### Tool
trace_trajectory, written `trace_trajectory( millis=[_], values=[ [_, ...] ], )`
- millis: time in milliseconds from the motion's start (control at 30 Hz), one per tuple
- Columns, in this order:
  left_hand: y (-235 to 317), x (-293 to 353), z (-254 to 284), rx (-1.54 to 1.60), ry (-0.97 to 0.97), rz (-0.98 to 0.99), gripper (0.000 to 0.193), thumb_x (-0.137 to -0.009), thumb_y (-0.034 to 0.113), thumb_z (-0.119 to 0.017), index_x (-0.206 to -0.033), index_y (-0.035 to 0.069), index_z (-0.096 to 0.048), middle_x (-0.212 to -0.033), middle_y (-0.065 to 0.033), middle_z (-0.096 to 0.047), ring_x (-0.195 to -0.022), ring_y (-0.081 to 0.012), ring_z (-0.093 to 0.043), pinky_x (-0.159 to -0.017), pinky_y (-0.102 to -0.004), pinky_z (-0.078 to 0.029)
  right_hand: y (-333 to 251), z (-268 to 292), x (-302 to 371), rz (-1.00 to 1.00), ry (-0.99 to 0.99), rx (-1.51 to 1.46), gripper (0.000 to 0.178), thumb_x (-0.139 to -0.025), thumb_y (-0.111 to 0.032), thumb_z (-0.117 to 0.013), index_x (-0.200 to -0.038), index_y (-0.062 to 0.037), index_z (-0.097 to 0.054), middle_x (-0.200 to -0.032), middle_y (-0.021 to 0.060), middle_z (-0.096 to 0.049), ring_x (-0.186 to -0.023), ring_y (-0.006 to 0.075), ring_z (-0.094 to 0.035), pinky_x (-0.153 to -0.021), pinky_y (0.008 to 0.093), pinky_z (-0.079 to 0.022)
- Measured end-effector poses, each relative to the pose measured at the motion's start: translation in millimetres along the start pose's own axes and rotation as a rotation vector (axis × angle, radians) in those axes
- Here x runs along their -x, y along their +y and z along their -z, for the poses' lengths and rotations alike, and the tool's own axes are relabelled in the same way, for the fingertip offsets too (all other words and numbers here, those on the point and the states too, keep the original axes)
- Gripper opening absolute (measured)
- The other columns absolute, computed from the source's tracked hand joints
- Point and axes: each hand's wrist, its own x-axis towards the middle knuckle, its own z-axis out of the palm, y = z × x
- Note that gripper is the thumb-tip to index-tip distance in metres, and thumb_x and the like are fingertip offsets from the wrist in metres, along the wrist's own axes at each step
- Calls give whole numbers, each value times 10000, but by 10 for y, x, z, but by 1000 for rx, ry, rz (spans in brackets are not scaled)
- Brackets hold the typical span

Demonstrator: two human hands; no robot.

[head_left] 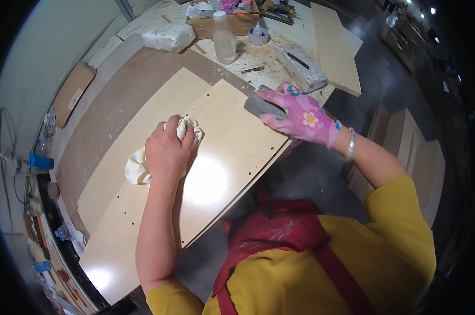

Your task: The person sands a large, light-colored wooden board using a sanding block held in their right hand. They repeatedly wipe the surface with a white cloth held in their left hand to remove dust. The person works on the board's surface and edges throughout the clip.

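Pale wood-coloured panels with small drilled holes lie stacked on the workbench; the top panel point(232, 126) reflects a bright patch of light. My bare left hand point(169, 144) is closed around a crumpled white cloth point(139, 167) and rests on the panels. Part of the cloth bulges out past the fingers, and part lies beside the wrist. My right hand point(303, 115), in a pink flowered glove, grips a grey block point(258, 105), which looks like a sanding block, at the panel's far right corner. The block's underside is hidden.
Behind the panels stand a clear bottle point(224, 39), a roll of tape point(258, 35) and a white plastic-wrapped bundle point(169, 37). A wrapped block with a black knife point(299, 60) on it lies near my right hand. More boards point(332, 47) overhang the bench's far right; others point(405, 152) stand low at right.
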Motion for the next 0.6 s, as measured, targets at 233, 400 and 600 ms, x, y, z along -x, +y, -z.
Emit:
trace_trajectory(
  millis=[233,400,600],
  values=[
    [53,-30,9,-28,-55,-17,325,-907,371,-611,-1117,127,-654,-963,-163,-676,-841,-382,-658,-739,-465,-521,96,-323,-1037,22,102,-124,643,-909,-545,-551,-1425,-166,-496,-1252,250,-590,-1143,367,-597,-955,441,-480],
    [6,-26,-30,-30,-16,-4,327,-918,382,-601,-1124,133,-652,-954,-152,-681,-862,-366,-661,-736,-454,-521,239,-78,310,234,101,26,628,-895,-464,-646,-1453,-228,-482,-1135,187,-540,-1044,356,-596,-940,432,-493],
    [2,-53,-32,-9,-17,-26,318,-928,371,-592,-1107,116,-652,-958,-156,-683,-857,-372,-657,-734,-452,-516,734,332,846,16,211,62,541,-916,-493,-616,-1322,-136,-584,-1139,143,-615,-1000,327,-652,-909,390,-528]
  ],
)
